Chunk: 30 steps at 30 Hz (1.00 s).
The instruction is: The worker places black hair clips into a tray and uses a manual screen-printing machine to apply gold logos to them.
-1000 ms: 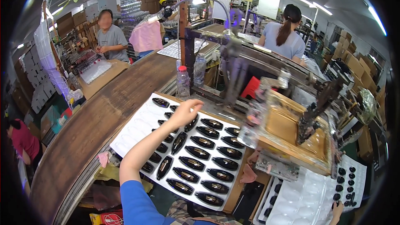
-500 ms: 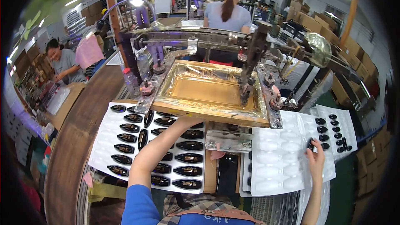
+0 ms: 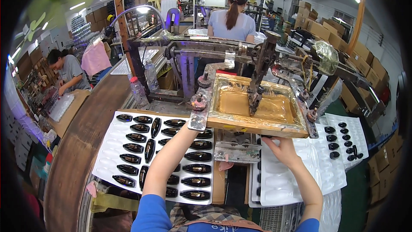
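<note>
A wooden-framed printing screen (image 3: 257, 125), smeared with gold ink, hangs on a metal carriage in front of me. My left hand (image 3: 190, 131) reaches up to its front left corner; the frame hides its fingers. Under the right part of the same frame is my right hand (image 3: 282, 150), its thumb pointing left toward the metal fixture (image 3: 237, 152) below the screen. Its other fingers are mostly hidden, and I cannot make out whether they hold anything. Glossy black tapered pieces (image 3: 196, 169) with gold print lie in a white moulded tray (image 3: 109, 157) left of the fixture.
Another white tray (image 3: 279, 184) lies on the right, beside a tray with small black pieces (image 3: 331, 138). A metal squeegee arm (image 3: 262, 66) dips into the screen. Plastic bottles (image 3: 138, 92) stand at the left. Two people work beyond the bench; boxes (image 3: 380, 154) are stacked right.
The screen has shifted right along its rail. My right hand has come left from the right trays, where it held a small black piece, to beneath the frame.
</note>
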{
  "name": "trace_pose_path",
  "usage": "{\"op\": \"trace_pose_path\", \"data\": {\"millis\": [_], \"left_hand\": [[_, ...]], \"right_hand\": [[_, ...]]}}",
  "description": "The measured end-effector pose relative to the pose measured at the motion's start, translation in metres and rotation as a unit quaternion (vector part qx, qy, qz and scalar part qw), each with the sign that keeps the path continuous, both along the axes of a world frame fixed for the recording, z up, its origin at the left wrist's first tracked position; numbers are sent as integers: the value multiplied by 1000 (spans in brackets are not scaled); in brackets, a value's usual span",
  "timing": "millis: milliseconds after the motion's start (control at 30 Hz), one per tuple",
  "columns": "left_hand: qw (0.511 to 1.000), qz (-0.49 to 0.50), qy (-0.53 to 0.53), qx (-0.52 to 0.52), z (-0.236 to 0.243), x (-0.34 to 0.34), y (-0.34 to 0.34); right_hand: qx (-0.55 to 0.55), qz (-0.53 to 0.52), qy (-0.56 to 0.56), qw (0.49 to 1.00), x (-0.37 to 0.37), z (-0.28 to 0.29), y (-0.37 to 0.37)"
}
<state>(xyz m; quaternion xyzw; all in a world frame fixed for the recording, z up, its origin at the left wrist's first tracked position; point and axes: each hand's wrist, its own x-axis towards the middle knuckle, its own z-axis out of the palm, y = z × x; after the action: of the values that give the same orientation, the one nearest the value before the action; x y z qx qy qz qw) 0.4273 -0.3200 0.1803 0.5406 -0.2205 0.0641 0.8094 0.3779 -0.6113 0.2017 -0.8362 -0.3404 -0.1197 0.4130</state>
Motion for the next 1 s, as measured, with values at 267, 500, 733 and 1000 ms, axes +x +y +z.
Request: {"op": "trace_pose_path", "data": {"millis": [267, 500, 733, 1000], "left_hand": [[989, 115, 91, -13, -2, -67, 105], [879, 413, 209, 118, -60, -138, 284], [751, 553, 336, 132, -98, -172, 377], [616, 611, 433, 245, -120, -152, 408]], "right_hand": [[-116, 47, 6, 992, 4, -16, 57], [-156, -18, -45, 987, -5, -20, 26], [-271, -310, -15, 911, 46, -42, -160], [-277, -511, 39, 813, 85, -101, -365]]}}
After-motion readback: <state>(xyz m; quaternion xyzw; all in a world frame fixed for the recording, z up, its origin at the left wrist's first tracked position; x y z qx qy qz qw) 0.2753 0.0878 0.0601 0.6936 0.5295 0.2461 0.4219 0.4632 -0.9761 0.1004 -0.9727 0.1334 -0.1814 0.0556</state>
